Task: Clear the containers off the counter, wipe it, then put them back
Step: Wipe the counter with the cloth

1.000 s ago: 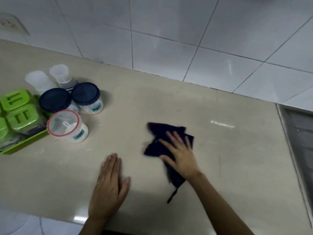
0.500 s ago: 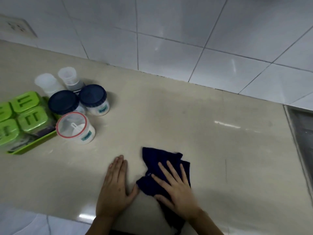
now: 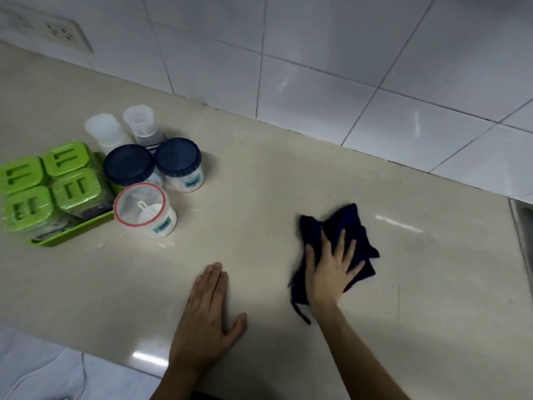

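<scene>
Right hand [image 3: 331,272] flat, fingers spread, pressing dark cloth [image 3: 350,226] onto counter [image 3: 259,226]; left hand [image 3: 204,321] flat, empty

Stone, tile, plastic and cloth

Polished beige counter [image 3: 288,174], glossy white wall tiles [image 3: 317,76], clear plastic jars [image 3: 144,209], soft dark-blue cloth [image 3: 346,226].

My cloth [image 3: 343,226] is dark navy; the counter [image 3: 288,183] beige; the wall tiles [image 3: 317,53] glossy white; 2 jars [image 3: 178,164] wear navy lids; 4 boxes [image 3: 52,183] have lime-green tops; 1 tub [image 3: 144,210] is red-rimmed.
</scene>
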`<action>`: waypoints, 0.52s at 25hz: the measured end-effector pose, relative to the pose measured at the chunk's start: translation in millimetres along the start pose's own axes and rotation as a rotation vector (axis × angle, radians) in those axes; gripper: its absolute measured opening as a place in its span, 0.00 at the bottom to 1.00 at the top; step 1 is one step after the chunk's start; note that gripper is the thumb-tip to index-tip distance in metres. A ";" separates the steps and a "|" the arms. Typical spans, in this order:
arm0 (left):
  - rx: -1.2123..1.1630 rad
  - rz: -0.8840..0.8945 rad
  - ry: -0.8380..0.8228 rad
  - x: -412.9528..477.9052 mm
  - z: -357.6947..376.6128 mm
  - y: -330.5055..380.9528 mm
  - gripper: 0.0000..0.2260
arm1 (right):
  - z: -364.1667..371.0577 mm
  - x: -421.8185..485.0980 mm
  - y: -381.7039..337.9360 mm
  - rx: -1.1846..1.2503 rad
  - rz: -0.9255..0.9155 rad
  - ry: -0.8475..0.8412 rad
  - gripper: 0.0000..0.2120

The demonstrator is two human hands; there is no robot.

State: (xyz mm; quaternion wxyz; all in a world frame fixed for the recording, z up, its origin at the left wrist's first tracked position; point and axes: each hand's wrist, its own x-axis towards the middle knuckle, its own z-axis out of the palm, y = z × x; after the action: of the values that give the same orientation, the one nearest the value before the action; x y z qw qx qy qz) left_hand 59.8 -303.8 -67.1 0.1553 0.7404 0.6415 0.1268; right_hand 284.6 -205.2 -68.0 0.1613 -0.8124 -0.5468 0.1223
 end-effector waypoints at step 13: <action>-0.055 -0.069 0.011 -1.8 -3.8 3.2 0.36 | 41.9 51.3 -86.1 -0.128 -0.794 -0.216 0.24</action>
State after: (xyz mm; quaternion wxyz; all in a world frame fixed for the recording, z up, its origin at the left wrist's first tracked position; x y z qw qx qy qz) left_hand 60.9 -305.8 -62.3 0.1763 0.7127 0.6637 0.1428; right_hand 214.9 -122.1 -73.6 0.0867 -0.5293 -0.8379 0.1009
